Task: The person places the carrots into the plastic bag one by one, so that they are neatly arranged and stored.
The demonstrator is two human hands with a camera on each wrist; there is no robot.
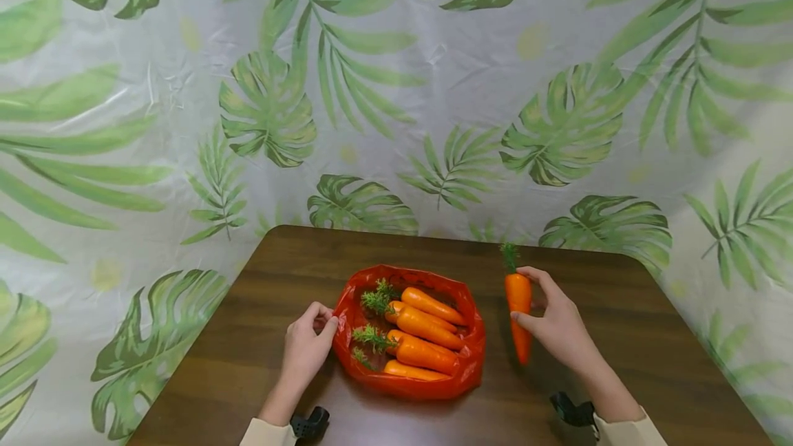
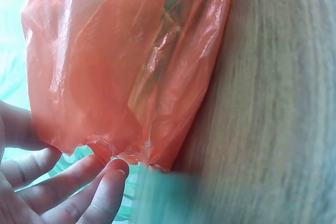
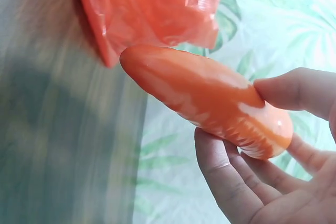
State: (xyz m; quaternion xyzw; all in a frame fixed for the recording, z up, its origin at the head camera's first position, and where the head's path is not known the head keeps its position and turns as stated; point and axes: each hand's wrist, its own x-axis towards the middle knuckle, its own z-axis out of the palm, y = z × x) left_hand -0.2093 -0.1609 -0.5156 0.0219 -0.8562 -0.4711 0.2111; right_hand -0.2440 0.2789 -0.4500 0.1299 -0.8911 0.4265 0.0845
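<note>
A red plastic bag [image 1: 427, 388] with its mouth rolled open sits at the middle of the table. Several orange carrots [image 1: 426, 324] with green leafy tops lie inside it. My left hand [image 1: 306, 341] pinches the bag's left rim; in the left wrist view its fingers and thumb meet the crinkled edge of the red bag [image 2: 105, 66]. To the right of the bag, my right hand [image 1: 562, 327] holds one carrot [image 1: 519, 294] between thumb and fingers, leafy top away from me and tip toward me. That carrot [image 3: 205, 95] looks smooth and shiny in the right wrist view.
The dark wood-grain table [image 1: 248, 336] has rounded far corners. Behind it hangs a pale sheet [image 1: 471, 81] printed with green leaves. Black wrist straps [image 1: 312, 424] show below both hands.
</note>
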